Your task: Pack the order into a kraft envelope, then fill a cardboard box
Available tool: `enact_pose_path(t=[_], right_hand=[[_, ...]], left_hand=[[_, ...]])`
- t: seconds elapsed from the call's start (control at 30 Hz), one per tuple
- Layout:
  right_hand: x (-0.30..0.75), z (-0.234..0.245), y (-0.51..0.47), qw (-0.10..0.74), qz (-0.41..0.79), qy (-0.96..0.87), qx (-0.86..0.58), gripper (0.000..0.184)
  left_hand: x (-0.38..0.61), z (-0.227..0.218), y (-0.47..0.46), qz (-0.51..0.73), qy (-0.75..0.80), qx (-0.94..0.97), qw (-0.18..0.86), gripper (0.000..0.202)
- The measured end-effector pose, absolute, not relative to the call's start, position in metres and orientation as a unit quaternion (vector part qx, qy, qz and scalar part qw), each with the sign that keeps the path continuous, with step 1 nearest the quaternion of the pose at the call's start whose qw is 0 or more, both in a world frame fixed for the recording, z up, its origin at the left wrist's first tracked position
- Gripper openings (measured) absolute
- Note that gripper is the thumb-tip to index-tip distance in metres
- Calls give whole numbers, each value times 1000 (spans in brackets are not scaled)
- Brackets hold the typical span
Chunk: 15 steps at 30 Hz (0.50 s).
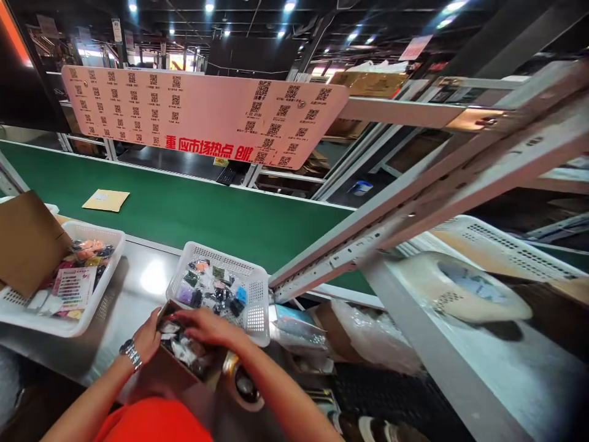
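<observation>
A small cardboard box point(177, 374) stands before me, filled with little clear plastic packets point(181, 350), some dark and some white. My left hand point(147, 339), with a metal watch on the wrist, is closed around the box's left wall. Over the box's mouth, my right hand point(205, 325) reaches in from the right with fingers apart, touching or just above the packets. Just behind the box is a white perforated basket point(257, 307) holding several small bagged items in black, purple, blue and orange.
Another white basket point(108, 270) at the left holds bagged goods, a printed card and a brown cardboard piece point(30, 239). A yellow envelope point(105, 201) lies on the green conveyor belt point(184, 209). At right, a metal post point(340, 245) slants beside a tape roll point(460, 285).
</observation>
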State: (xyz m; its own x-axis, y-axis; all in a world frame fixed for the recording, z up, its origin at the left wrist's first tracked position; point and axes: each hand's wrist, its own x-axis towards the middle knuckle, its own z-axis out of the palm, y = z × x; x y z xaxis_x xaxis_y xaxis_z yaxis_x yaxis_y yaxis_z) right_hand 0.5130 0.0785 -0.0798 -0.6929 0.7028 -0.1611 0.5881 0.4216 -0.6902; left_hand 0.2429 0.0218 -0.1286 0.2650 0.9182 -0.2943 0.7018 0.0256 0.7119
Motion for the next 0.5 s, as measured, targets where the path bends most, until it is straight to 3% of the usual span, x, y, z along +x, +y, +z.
enact_pose_path(t=[0.07,0.13,0.3,0.5], right_hand=[[548,-79,109,173,392,-790,-438,74],[585,-89,140,210,354,-732,-542,92],[628,-146,192,53,335,-593,-731,148],[575,-199,200,-47,302,-596,-742,172]], left_hand=[[245,-132,20,146,599,678,400,82],[247,-135,20,146,611,670,396,83],[251,-142,21,156,615,666,392,85],[246,-153,15,174,602,672,394,86]])
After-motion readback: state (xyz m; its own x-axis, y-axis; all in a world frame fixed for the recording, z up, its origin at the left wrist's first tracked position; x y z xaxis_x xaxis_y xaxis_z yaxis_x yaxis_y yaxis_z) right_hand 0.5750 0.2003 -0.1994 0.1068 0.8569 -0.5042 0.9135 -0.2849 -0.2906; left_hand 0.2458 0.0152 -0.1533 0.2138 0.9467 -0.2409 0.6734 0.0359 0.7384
